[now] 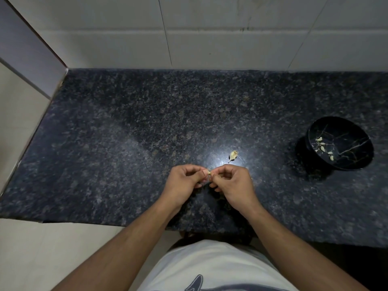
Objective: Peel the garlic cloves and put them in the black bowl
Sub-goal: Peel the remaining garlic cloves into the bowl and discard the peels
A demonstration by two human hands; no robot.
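My left hand (184, 182) and my right hand (232, 182) meet above the front middle of the dark granite counter (126, 133). Both pinch one small garlic clove (208, 172) between their fingertips; only a pale sliver of it shows. Just beyond my hands another garlic clove (233, 155), pale and still in its skin, lies on the counter. The black bowl (354, 131) with thin gold veins stands at the right, well away from my hands. Several peeled cloves (322, 146) lie inside it.
A tiled wall (210, 30) runs along the back of the counter, and a side wall (27, 59) closes the left end. The counter's front edge (84, 221) lies close to my body, with pale floor below it.
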